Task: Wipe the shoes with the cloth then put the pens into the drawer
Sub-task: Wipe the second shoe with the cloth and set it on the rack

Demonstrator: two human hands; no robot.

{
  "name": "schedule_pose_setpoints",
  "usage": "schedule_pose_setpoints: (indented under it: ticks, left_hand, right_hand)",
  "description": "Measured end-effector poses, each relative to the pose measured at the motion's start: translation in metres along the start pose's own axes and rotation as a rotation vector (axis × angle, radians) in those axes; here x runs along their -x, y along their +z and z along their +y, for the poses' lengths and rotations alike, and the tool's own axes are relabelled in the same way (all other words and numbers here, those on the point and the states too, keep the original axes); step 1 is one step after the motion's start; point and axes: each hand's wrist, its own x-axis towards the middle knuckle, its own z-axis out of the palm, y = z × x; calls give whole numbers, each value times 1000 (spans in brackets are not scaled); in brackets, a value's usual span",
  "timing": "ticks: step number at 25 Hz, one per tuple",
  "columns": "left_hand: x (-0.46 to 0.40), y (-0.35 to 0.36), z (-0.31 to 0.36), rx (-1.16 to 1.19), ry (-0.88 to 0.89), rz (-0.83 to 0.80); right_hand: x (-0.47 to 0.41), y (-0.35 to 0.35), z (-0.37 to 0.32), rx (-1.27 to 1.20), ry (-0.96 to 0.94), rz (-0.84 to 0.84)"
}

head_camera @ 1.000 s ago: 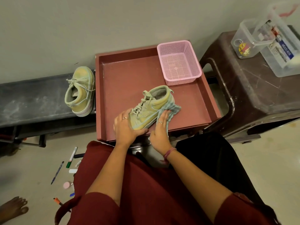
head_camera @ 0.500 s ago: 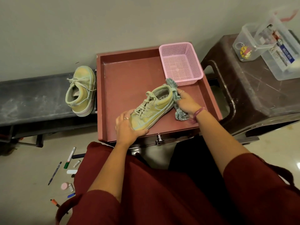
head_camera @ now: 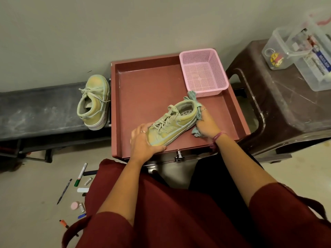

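A pale green sneaker (head_camera: 174, 125) lies in the open reddish drawer (head_camera: 143, 86), toe toward me. My left hand (head_camera: 143, 142) grips its toe. My right hand (head_camera: 207, 124) holds a blue-green cloth (head_camera: 196, 106) against the shoe's heel. The second sneaker (head_camera: 94, 102) stands on the dark bench (head_camera: 39, 111) left of the drawer. Several pens and markers lie on the floor at lower left, among them a green-capped marker (head_camera: 81, 174) and a thin dark pen (head_camera: 64, 191).
A pink mesh basket (head_camera: 203, 72) sits in the drawer's far right corner. A brown plastic stool (head_camera: 286, 108) stands at the right with clear plastic boxes (head_camera: 300, 49) on it. My red-clothed lap fills the foreground.
My right hand has carried the cloth from the shoe's near side round to its heel and slid slightly down along it. My left hand stays on the toe.
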Motion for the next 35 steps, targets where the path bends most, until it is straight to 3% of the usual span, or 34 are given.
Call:
schedule_pose_setpoints:
  ticks: [4, 9, 13, 16, 19, 22, 25, 29, 32, 35]
  left_hand:
    - [-4, -10, -2, 49, 18, -60]
    - [-15, -46, -6, 72, 60, -329]
    - [-20, -65, -5, 86, 77, -484]
    - [-12, -71, 14, 84, 149, -424]
    - [5, -53, 39, -122, 371, -211]
    - [5, -38, 54, -208, 372, -127]
    - [-6, -41, 60, -116, 348, -108]
    - [-9, -52, 72, -34, 286, -146]
    - [-6, -58, 71, 82, 269, -144]
    - [3, -58, 72, 320, 243, -117]
  right_hand:
    - [-22, -20, -3, 15, 130, -224]
    - [24, -27, -30, -354, 367, -193]
    - [49, -25, -51, -492, 395, -199]
    - [47, -20, -69, -387, 442, -138]
    - [49, -18, -85, -388, 450, -128]
    - [50, -16, -89, -361, 426, -108]
    - [55, 2, -84, -135, 235, -17]
    - [84, 43, -65, 586, -149, 142]
    - [107, 65, -51, 1069, -564, 192]
    - [100, 49, -41, 1293, -767, 202]
